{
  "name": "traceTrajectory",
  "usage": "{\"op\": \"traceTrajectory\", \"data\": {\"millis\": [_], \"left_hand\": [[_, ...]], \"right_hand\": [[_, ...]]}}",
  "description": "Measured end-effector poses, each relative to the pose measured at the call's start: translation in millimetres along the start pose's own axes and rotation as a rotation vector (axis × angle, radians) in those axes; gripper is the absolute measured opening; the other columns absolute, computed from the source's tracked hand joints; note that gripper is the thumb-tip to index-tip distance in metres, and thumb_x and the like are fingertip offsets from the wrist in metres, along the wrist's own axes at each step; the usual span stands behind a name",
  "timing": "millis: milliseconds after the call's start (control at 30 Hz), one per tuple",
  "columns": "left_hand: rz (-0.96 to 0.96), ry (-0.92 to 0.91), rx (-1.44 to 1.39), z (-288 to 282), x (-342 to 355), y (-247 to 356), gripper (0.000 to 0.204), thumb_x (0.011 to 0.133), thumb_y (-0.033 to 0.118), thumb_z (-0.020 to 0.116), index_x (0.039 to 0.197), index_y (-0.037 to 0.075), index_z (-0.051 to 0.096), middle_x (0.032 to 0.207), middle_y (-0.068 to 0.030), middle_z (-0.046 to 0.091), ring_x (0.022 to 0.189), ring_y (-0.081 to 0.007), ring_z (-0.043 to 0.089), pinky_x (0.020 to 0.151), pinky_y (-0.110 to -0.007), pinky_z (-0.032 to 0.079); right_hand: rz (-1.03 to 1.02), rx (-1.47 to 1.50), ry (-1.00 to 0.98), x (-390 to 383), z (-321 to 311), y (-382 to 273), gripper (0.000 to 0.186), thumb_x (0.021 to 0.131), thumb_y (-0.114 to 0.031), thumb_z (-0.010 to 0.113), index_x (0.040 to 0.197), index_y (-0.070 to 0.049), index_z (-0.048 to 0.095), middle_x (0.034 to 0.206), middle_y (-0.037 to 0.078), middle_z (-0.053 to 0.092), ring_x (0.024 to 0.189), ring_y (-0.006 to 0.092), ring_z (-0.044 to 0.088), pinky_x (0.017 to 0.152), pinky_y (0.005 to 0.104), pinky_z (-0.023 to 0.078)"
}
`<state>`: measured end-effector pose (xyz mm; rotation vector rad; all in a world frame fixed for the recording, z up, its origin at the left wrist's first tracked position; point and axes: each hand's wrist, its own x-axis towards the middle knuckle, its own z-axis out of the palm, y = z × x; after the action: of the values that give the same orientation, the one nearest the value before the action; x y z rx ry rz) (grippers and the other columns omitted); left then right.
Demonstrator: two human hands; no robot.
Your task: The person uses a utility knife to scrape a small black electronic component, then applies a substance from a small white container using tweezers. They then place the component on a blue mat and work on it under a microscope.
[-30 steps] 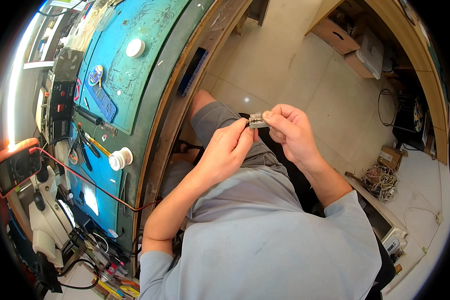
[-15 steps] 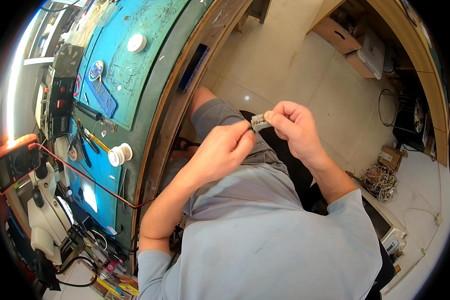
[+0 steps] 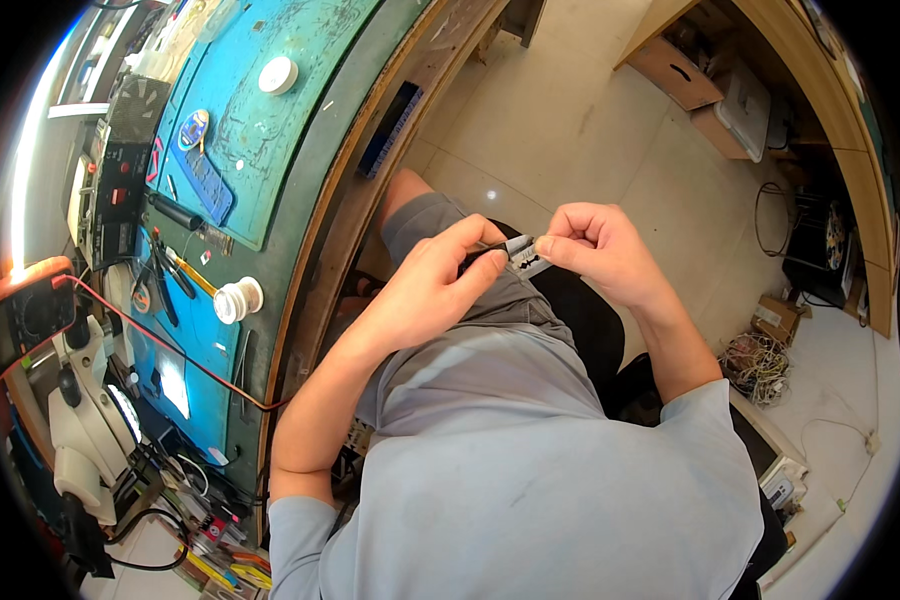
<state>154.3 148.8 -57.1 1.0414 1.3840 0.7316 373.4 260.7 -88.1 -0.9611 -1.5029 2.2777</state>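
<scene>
Above my lap, a thin silvery piece with a dark notched slot, which looks like a razor blade [image 3: 527, 258], spans the gap between my two hands. My left hand [image 3: 435, 275] has its thumb and forefinger closed at the blade's left end, where something dark shows between them; I cannot make out what it is. My right hand [image 3: 600, 252] pinches the other end between thumb and curled forefinger. The fingertips hide both ends of the blade.
A workbench at left bears a blue mat [image 3: 300, 120], a white round lid [image 3: 278, 75], a white spool [image 3: 238, 300], pliers [image 3: 170, 275] and a blue phone-shaped part [image 3: 205, 185]. An orange multimeter [image 3: 30, 310] trails a red lead. At right lies a wire bundle [image 3: 755, 368].
My left thumb and forefinger have spread somewhat, so more of the blade shows. The blade has tilted and its notched slot now faces up. My right hand has shifted slightly.
</scene>
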Motion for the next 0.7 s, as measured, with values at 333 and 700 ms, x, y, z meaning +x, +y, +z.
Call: {"op": "traceTrajectory", "data": {"millis": [333,700], "left_hand": [[-0.044,0.02,0.024,-4.6,-1.6,7.9,0.028,0.105,0.023,0.059,0.113,-0.002,0.069,0.075,-0.0055,0.063,0.066,-0.0101,0.05,0.059,-0.03,0.041],[0.034,0.012,0.061,-4.7,-1.5,3.0,0.027,0.104,0.021,0.059,0.113,-0.002,0.069,0.074,-0.0069,0.063,0.064,-0.0108,0.05,0.058,-0.031,0.041]], "right_hand": [[0.023,-0.061,0.004,0.0,-0.8,-3.3,0.023,0.096,-0.017,0.074,0.079,-0.004,0.066,0.065,-0.01,0.05,0.059,-0.0001,0.037,0.052,0.0235,0.027],[0.039,-0.054,-0.016,1.5,-0.9,-4.3,0.025,0.096,-0.017,0.075,0.077,-0.005,0.064,0.066,-0.009,0.051,0.059,0.0,0.037,0.052,0.0234,0.027]]}}
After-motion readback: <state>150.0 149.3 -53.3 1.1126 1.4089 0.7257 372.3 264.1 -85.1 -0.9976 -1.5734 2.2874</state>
